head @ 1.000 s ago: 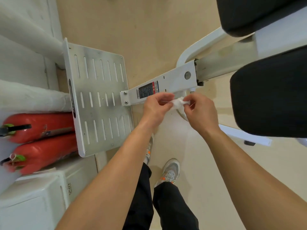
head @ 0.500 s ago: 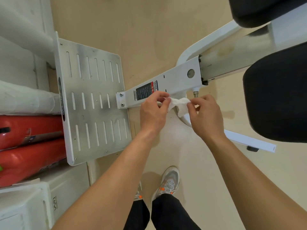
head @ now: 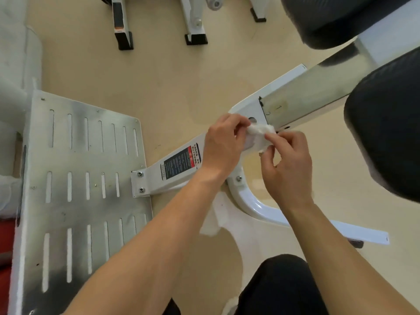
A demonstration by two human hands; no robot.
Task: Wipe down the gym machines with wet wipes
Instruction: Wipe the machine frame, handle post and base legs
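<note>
A white wet wipe [head: 259, 136] hangs between both my hands, just above the white frame beam [head: 179, 164] of the gym machine. My left hand [head: 223, 144] pinches the wipe's upper left edge. My right hand [head: 287, 164] pinches its lower right side with thumb and fingertips. The beam carries a black and red warning label [head: 180, 163] and runs from the slotted metal foot plate [head: 77, 189] up toward the black pads [head: 386, 123].
A curved white base tube [head: 254, 205] runs along the beige floor under my right forearm. The feet of another machine [head: 123, 37] stand at the top. White wrapped bundles [head: 16, 64] and a red object [head: 6, 237] lie at the left. My dark trouser leg [head: 281, 287] is below.
The view has closed in and shifted; the other machine's feet now show at the top. My hands moved up the beam toward its joint, spreading the wipe further apart.
</note>
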